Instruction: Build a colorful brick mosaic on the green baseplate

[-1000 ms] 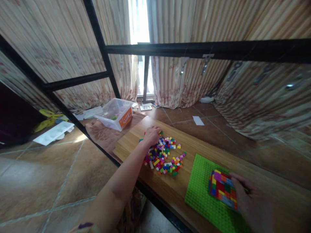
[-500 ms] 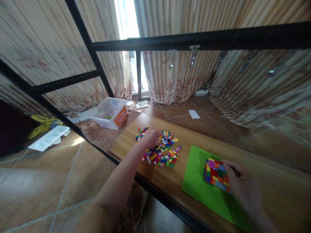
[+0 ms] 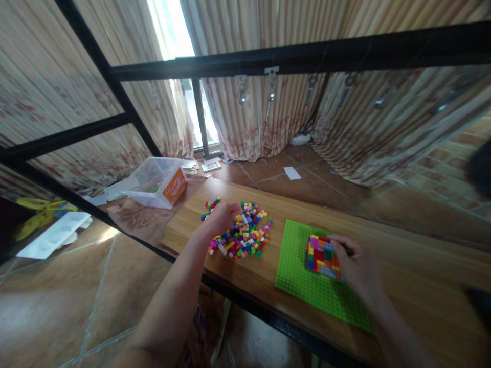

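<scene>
A loose pile of small coloured toy bricks [image 3: 245, 235] lies on the wooden table. Into its far left part reaches my left hand [image 3: 223, 217], fingers curled together and pointing down; whatever they pinch is too small to make out. To the right lies a green studded baseplate [image 3: 293, 266]. On it sits a roughly square build of multicoloured toy bricks [image 3: 322, 255], in red, orange, blue, yellow and pink. My right hand [image 3: 355, 260] grips its right edge, thumb on the near side and fingers bent behind, partly hidden.
A clear plastic box [image 3: 153, 184] with an orange label stands beyond the table's left end. Black metal rails [image 3: 268, 64] cross in front of the curtains [image 3: 249, 117]. On the floor are a white tray [image 3: 56, 235] and a paper sheet [image 3: 292, 173]. A dark shape appears at the right edge.
The whole view has shifted, so everything appears further left. My left hand stays at the pile and my right hand stays at the brick build.
</scene>
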### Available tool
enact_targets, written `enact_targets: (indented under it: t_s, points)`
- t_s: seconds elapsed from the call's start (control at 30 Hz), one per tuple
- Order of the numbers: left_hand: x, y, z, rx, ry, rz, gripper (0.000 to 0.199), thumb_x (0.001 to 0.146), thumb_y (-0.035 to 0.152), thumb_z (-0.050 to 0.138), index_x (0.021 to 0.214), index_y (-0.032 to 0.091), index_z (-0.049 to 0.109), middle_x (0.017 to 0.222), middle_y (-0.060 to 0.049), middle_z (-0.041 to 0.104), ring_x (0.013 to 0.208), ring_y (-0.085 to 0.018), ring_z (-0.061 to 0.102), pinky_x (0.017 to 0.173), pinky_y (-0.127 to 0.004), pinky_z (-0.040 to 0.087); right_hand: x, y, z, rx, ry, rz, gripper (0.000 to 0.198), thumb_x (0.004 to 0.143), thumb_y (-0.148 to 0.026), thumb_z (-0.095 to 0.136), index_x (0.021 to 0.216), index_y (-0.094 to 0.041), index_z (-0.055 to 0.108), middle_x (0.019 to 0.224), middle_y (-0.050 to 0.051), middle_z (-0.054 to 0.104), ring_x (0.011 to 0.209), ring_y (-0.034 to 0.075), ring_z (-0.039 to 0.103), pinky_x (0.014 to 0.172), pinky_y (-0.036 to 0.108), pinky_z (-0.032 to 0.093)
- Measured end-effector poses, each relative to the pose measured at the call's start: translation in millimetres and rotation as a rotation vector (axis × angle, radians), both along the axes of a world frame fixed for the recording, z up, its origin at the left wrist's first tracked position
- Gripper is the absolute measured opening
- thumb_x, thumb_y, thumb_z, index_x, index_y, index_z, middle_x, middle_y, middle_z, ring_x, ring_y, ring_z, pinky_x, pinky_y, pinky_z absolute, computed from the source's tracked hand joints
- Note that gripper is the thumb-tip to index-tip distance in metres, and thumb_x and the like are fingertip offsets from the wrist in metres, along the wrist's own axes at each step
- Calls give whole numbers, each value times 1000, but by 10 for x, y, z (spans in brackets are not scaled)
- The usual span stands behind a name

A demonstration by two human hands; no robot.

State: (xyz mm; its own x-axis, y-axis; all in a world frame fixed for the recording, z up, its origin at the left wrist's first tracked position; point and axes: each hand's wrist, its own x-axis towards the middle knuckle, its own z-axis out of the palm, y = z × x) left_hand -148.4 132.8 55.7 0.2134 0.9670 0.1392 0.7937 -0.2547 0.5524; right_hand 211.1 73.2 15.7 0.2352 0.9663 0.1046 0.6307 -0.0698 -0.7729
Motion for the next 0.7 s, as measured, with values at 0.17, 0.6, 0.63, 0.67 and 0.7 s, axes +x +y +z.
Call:
enact_targets:
  t_s: [0.17,0.6,0.63,0.67,0.7]
  points:
    - [86,43,25,-47,-238,47,29,82,13,48,98,17,72,95,-6,75,88,-18,67,81,-27,53,-22,-11,41,69,0,9,36,85,-48,50,94,-21,73,95,9,75,88,26,68,82,43,52]
    - [1428,-423,238,-306,-858,-250,36,89,16,49,122,16,63,114,-9,71,101,-16,66,93,-32,52,-523,-302,448,196,386,197,26,85,-43,63,98,-22,71,85,3,71,78,18,64,72,32,52]
    - [1494,-443,241,-287,-842,-271,36,89,16,48,122,16,63,115,-9,71,103,-17,65,95,-32,51,-513,-309,448,192,439,189,24,84,-42,64,96,-22,71,83,3,71,76,17,64,71,31,52]
    - [1550,-462,245,-271,-828,-288,35,90,16,48,122,16,63,116,-9,70,106,-17,65,97,-32,50,-497,-313,451,191,488,178,23,84,-40,65,95,-22,71,82,2,72,76,16,64,71,30,52]
    - [1597,-481,249,-260,-816,-301,35,90,16,48,121,16,63,117,-9,70,107,-17,64,98,-32,50,-478,-314,455,195,529,162,21,83,-39,65,93,-22,71,82,2,72,76,16,65,72,30,53]
